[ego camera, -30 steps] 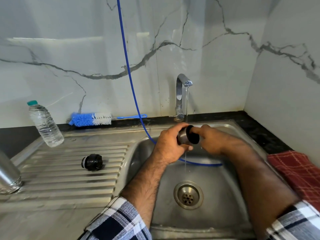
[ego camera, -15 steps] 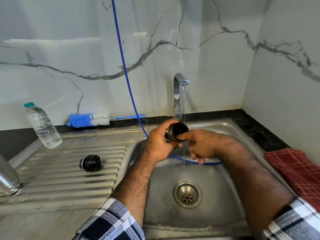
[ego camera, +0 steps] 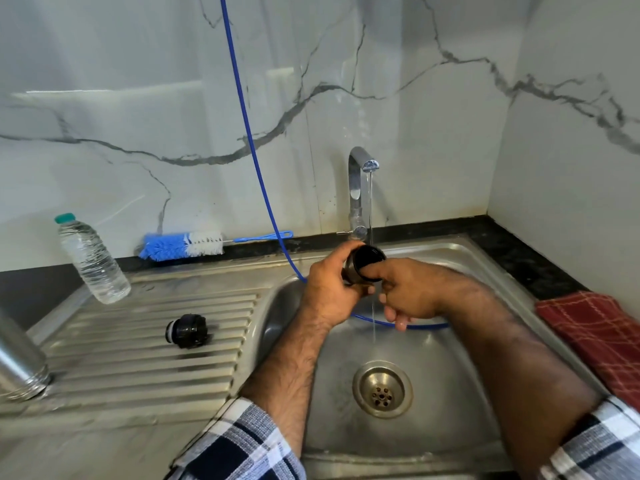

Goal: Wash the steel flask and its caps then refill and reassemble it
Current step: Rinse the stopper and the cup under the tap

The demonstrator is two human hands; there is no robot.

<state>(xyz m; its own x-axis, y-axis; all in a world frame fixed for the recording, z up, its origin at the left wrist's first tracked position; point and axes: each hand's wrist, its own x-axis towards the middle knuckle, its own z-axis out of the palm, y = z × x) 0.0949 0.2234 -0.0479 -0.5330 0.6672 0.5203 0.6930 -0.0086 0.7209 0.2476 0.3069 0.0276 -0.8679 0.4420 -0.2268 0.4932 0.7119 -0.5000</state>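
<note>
Item: steel outer cap [ego camera: 363, 266], cup-shaped with a dark lining, held centre of frame just right of the midline, over the basin. Grip: left hand [ego camera: 330, 289] wraps the steel wall from the left and below, fingers curled round it; right hand [ego camera: 405, 292] meets it from the right, thumb laid across the dark rim into the mouth, its lower fingers loosely bent beneath and holding nothing that can be made out. Axis: the cap lies tilted, closed end into the left palm, open mouth facing right and up toward the tap [ego camera: 360, 188] directly above; the water stream [ego camera: 371, 209] falls just at the mouth's right edge and runs on down to the drain [ego camera: 382, 389]. Judgement: the coming rinse turns on that mouth-to-stream line; a slight turn by the left hand, the one carrying the cap, would bring the opening under the water. Outward: black inner cap [ego camera: 187, 330] on its side on the ridged drainboard [ego camera: 138, 355], left of centre, well apart from both hands. Steel flask [ego camera: 19, 358] at the far left edge, partly cut off. Bottle brush [ego camera: 183, 244] along the back ledge, upper left of the basin.
</note>
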